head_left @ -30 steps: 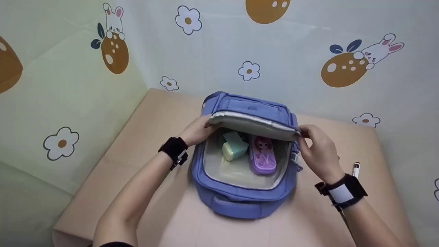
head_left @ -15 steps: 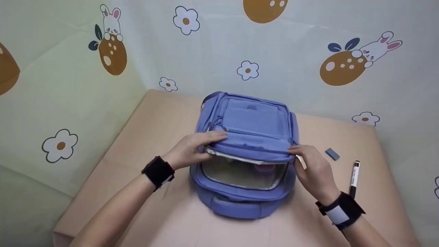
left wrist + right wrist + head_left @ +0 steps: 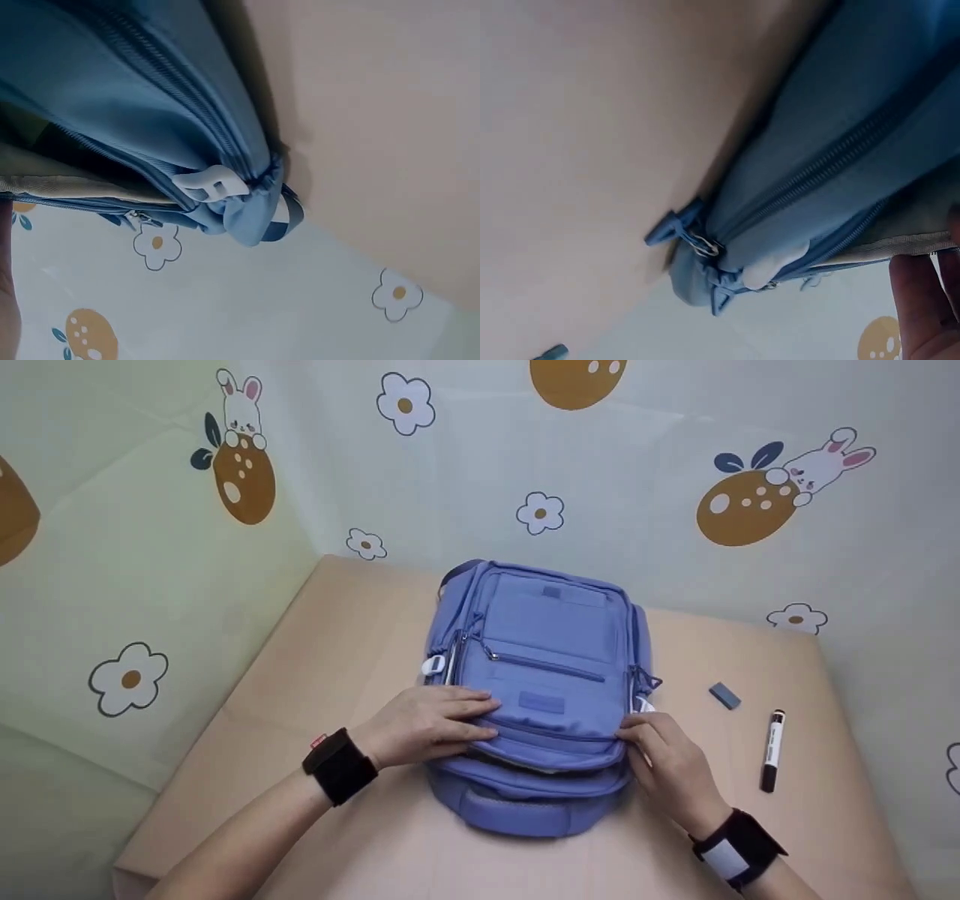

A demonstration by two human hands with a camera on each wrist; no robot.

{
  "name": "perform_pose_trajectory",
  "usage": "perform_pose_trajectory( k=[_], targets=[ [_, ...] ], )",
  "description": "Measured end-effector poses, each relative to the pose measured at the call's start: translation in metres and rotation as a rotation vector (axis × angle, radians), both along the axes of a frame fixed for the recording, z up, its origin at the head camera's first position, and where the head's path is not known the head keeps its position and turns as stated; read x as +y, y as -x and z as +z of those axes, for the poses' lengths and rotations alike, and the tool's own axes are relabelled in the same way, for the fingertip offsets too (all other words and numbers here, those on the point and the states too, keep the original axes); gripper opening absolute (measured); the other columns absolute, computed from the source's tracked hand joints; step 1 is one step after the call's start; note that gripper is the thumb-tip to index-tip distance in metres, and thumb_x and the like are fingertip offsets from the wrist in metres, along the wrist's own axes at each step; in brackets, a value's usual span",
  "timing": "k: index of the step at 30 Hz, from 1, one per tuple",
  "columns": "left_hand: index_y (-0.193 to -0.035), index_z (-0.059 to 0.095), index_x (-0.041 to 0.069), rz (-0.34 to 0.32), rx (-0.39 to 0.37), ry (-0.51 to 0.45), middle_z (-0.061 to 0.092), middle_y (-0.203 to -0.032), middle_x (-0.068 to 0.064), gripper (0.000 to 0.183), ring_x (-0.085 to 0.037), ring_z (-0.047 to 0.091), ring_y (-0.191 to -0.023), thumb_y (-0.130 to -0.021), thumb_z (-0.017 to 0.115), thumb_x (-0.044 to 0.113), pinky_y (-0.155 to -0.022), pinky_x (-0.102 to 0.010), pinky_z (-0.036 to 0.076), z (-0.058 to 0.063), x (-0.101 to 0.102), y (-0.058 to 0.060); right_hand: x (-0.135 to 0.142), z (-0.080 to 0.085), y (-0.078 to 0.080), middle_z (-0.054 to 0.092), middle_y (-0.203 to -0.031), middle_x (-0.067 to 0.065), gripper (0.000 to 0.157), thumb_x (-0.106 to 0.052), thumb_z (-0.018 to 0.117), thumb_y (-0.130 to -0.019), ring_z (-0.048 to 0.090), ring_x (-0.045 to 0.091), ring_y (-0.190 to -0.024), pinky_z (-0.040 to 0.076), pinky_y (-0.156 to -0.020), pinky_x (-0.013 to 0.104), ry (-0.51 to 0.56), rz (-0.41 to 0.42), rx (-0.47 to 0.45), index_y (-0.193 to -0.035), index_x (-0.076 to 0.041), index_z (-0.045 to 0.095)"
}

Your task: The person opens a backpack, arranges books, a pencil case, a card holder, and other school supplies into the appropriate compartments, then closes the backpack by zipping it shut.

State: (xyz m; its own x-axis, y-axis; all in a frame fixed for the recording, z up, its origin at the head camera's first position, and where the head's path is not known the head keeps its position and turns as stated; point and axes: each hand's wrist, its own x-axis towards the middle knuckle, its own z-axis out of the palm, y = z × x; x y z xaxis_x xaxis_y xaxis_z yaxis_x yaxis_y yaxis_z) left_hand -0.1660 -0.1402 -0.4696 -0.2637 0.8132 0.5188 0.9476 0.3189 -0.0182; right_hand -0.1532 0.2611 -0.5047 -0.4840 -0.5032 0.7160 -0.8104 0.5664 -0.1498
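A blue backpack (image 3: 555,619) lies on its back on the table, its top handle toward me. The front flap (image 3: 544,703) is folded down over the main compartment, with a narrow dark gap along its near edge. My left hand (image 3: 431,724) rests on the flap's left corner, fingers stretched out flat. At the right corner my right hand (image 3: 671,757) pinches the flap's edge between thumb and fingers; in the right wrist view its fingertips (image 3: 919,289) are right at that edge. Open zipper teeth (image 3: 161,64) run along the side in the left wrist view. The compartment's contents are hidden.
To the right of the backpack lie a small blue-grey block (image 3: 724,696) and a black-and-white marker (image 3: 772,750). The table (image 3: 300,682) has a pinkish-beige cover. A printed cloth (image 3: 465,457) with rabbits and flowers hangs behind and at the left.
Both hands have brought the raised flap down toward me. It now covers the green-yellow item and purple pencil case seen inside earlier. The left hand's fingers now lie on top of the flap.
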Motion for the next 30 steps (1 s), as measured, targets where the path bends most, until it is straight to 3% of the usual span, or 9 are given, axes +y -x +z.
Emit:
perform_pose_trajectory(
  k=[4,8,15,17,19,21,24,27,30],
  targets=[
    [-0.119,0.078,0.022,-0.008,-0.014,0.049,0.06,-0.143,-0.007,0.031,-0.026,0.055,-0.133,-0.094,0.074,0.041,-0.11,-0.038,0.043,-0.005,0.0,-0.001,0.002,-0.009,-0.002,0.065,-0.109,0.007,0.015,-0.006,0.056,-0.091,0.062,0.023,-0.101,0.051,-0.089,0.029,-0.024,0.02,-0.02,-0.099,-0.004,0.069],
    [-0.112,0.081,0.023,0.007,0.006,0.12,0.059,-0.145,-0.008,0.025,-0.025,0.054,-0.135,-0.098,0.069,0.04,-0.111,-0.039,0.042,-0.006,0.004,-0.002,0.004,-0.015,-0.003,0.065,-0.111,0.007,0.017,-0.004,0.06,-0.088,0.062,0.023,-0.103,0.05,-0.093,0.029,-0.036,0.05,-0.043,-0.102,-0.004,0.07],
    [-0.094,0.081,0.022,0.056,-0.033,0.204,0.063,-0.14,-0.007,0.031,-0.023,0.056,-0.131,-0.1,0.063,0.047,-0.102,-0.04,0.048,0.006,0.016,-0.005,0.008,-0.017,-0.002,0.066,-0.116,0.01,0.03,-0.006,0.057,-0.082,0.063,0.025,-0.107,0.046,-0.101,0.026,-0.016,0.104,-0.044,-0.107,-0.006,0.073],
    [-0.085,0.078,0.021,0.104,-0.043,0.221,0.067,-0.132,-0.005,0.033,-0.021,0.061,-0.122,-0.099,0.063,0.047,-0.094,-0.039,0.052,0.015,0.025,-0.007,0.008,-0.015,0.001,0.067,-0.115,0.01,0.03,-0.005,0.056,-0.082,0.064,0.025,-0.106,0.046,-0.102,0.025,-0.006,0.124,-0.053,-0.107,-0.006,0.074],
    [-0.074,0.073,0.019,0.168,-0.061,0.248,0.073,-0.113,-0.001,0.037,-0.018,0.068,-0.099,-0.099,0.064,0.045,-0.077,-0.036,0.056,0.028,0.038,-0.011,0.009,-0.011,0.003,0.068,-0.113,0.008,0.029,-0.003,0.056,-0.083,0.064,0.024,-0.106,0.045,-0.103,0.024,0.0,0.14,-0.074,-0.105,-0.007,0.075],
    [-0.07,0.067,0.019,0.229,-0.084,0.286,0.072,-0.092,0.003,0.038,-0.016,0.066,-0.078,-0.099,0.064,0.044,-0.063,-0.034,0.054,0.042,0.053,-0.013,0.01,-0.006,0.007,0.07,-0.111,0.006,0.029,0.001,0.056,-0.083,0.065,0.023,-0.104,0.045,-0.102,0.023,0.016,0.166,-0.111,-0.102,-0.009,0.076],
    [-0.072,0.065,0.02,0.285,-0.135,0.358,0.063,-0.076,0.006,0.035,-0.014,0.057,-0.062,-0.098,0.065,0.044,-0.052,-0.033,0.046,0.061,0.08,-0.015,0.013,0.003,0.012,0.072,-0.107,0.002,0.032,0.008,0.059,-0.081,0.066,0.02,-0.101,0.045,-0.1,0.019,0.043,0.199,-0.179,-0.099,-0.011,0.077],
    [-0.085,0.069,0.02,0.285,-0.166,0.424,0.065,-0.084,0.006,0.027,-0.015,0.061,-0.074,-0.096,0.067,0.045,-0.058,-0.032,0.049,0.07,0.109,-0.015,0.017,0.011,0.019,0.073,-0.102,0.0,0.036,0.014,0.062,-0.08,0.067,0.019,-0.097,0.046,-0.095,0.017,0.078,0.189,-0.248,-0.097,-0.013,0.078],
    [-0.104,0.072,0.018,0.276,-0.179,0.493,0.069,-0.105,0.003,0.029,-0.017,0.065,-0.095,-0.095,0.068,0.045,-0.073,-0.032,0.055,0.072,0.137,-0.014,0.021,0.018,0.031,0.074,-0.102,0.001,0.034,0.014,0.064,-0.082,0.068,0.019,-0.097,0.049,-0.092,0.022,0.086,0.075,-0.292,-0.1,-0.012,0.078]
  ],
)
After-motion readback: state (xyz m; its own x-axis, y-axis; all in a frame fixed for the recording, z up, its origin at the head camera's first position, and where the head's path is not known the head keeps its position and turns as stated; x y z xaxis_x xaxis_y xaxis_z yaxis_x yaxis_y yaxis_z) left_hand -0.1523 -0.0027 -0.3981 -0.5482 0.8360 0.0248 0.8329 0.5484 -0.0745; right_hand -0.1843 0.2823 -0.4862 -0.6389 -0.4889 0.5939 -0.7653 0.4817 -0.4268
